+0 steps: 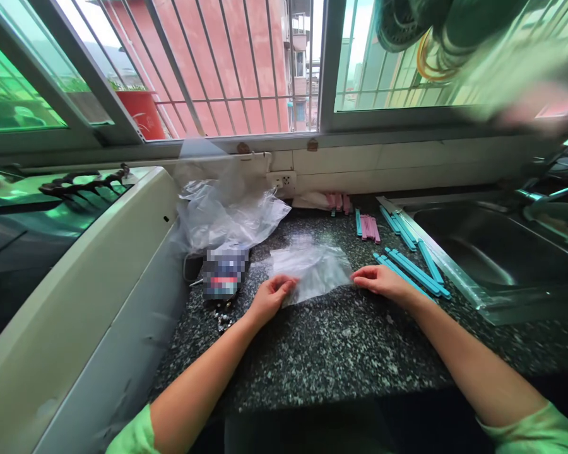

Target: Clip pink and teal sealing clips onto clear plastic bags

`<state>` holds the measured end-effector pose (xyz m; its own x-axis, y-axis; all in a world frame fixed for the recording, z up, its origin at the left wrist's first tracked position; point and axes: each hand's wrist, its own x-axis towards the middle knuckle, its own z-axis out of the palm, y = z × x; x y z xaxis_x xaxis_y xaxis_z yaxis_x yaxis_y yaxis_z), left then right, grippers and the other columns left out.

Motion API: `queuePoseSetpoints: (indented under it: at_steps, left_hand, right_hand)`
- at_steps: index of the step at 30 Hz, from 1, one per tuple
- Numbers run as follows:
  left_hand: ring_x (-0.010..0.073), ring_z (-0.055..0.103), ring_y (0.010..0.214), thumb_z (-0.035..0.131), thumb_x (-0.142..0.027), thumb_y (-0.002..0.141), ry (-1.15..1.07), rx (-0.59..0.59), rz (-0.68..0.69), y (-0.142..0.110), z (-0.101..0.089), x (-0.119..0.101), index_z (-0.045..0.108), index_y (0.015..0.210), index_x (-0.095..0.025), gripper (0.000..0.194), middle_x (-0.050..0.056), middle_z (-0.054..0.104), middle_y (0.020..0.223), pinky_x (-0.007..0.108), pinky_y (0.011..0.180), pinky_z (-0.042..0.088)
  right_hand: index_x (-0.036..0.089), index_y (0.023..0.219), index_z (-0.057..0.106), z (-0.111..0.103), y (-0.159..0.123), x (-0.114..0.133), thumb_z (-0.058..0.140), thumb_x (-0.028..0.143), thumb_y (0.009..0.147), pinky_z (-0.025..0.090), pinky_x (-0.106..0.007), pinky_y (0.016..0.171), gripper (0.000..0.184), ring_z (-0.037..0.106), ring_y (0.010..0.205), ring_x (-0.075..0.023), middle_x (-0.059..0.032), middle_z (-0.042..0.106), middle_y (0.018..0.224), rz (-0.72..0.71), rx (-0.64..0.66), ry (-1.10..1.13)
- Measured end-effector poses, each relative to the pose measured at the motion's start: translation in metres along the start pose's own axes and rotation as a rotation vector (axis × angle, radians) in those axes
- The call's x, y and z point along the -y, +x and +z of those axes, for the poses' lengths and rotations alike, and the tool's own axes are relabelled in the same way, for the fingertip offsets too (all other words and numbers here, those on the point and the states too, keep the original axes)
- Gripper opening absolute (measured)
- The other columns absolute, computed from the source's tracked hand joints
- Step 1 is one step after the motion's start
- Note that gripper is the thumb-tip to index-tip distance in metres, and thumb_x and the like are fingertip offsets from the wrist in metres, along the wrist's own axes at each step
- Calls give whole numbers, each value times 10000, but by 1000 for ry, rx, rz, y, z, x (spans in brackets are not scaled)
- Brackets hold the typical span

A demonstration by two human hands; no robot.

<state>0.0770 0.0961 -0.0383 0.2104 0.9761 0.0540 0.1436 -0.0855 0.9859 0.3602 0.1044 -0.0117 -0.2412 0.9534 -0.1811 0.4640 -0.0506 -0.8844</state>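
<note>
A clear plastic bag (319, 271) is stretched low over the speckled dark countertop (312, 353). My left hand (273, 295) pinches its left edge between thumb and fingers. At the opposite edge, my right hand (378, 280) has its fingers closed on the bag's corner. Long blue plastic strips (416, 271) lie just beyond and beside my right hand. Further back is a small stack of pink strips (370, 228) with a blue one next to it. Left of my left hand sits a packet or device with a blurred-out front (224, 272).
Crumpled clear plastic bags (231, 211) are heaped at the back left, near a wall socket (284, 181). Small shiny pieces (224, 318) lie below the blurred item. A metal sink (492, 243) is at right, a stove (76, 252) at left. More pink strips (339, 203) rest by the wall.
</note>
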Motion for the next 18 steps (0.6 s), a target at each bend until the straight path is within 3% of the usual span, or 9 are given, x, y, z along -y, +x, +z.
queuePoseSetpoints:
  at_steps: [7, 14, 18]
  left_hand:
    - [171, 586, 735, 596, -424, 681, 132, 41, -31, -4, -8, -7, 647, 818, -136, 323, 59, 683, 795, 289, 711, 443]
    - [153, 560, 691, 561, -320, 697, 320, 276, -64, -10, -25, -18, 633, 699, -133, 201, 28, 641, 690, 272, 697, 429]
    - [157, 572, 748, 574, -307, 694, 307, 410, -15, -11, -27, -22, 631, 660, -142, 177, 43, 660, 765, 270, 740, 431]
  right_hand:
    - [151, 608, 608, 9, -1, 3, 594, 383, 643, 348, -244, 540, 235, 459, 546, -109, 9, 553, 566, -75, -10, -94]
    - [147, 701, 647, 8, 4, -4, 530, 389, 697, 394, -259, 635, 269, 534, 663, -151, -27, 626, 683, -167, -45, -194]
    - [163, 632, 631, 11, 5, -4, 491, 393, 726, 349, -238, 543, 285, 498, 574, -136, -16, 588, 587, -88, -105, -377]
